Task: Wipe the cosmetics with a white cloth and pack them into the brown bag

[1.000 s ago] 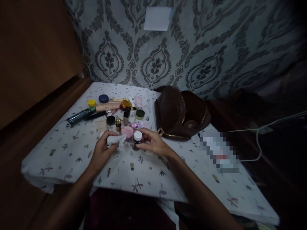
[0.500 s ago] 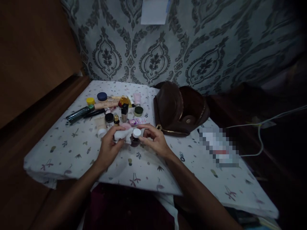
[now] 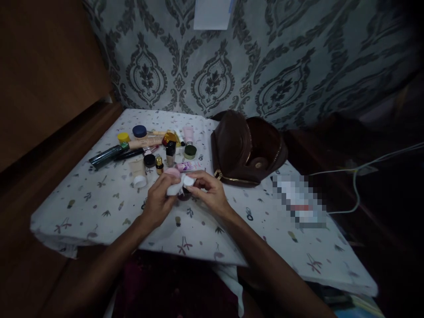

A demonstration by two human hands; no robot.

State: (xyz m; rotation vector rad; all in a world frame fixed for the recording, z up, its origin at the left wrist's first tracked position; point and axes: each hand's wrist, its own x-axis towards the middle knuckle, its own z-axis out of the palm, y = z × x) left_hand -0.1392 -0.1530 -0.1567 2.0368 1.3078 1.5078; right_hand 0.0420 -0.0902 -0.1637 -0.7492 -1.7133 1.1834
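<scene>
A soft white piece, perhaps a wipe or tissue (image 3: 173, 190), is pinched in my left hand (image 3: 159, 198), whose fingers are closed. Beside it stands a small dark bottle (image 3: 184, 193), partly hidden by both hands. Its white cap (image 3: 189, 181) is between the thumb and fingers of my right hand (image 3: 210, 193). The white piece reaches against the bottle's left side. Just beyond my left fingers lies a round pink item (image 3: 172, 172), with a pink and purple tube (image 3: 188, 166) behind the bottle.
Several cosmetics are spread at the back left, among them a cream tube (image 3: 137, 172), a gold-capped bottle (image 3: 159, 165), a green tube (image 3: 107, 156) and a blue-lidded jar (image 3: 139, 131). An open brown bag (image 3: 232, 148) stands at back right. A blurred-out item (image 3: 300, 201) lies right.
My left hand has moved right, bringing the white piece against the bottle. My right fingers have closed on the white cap, which now looks tilted. The view has shifted slightly.
</scene>
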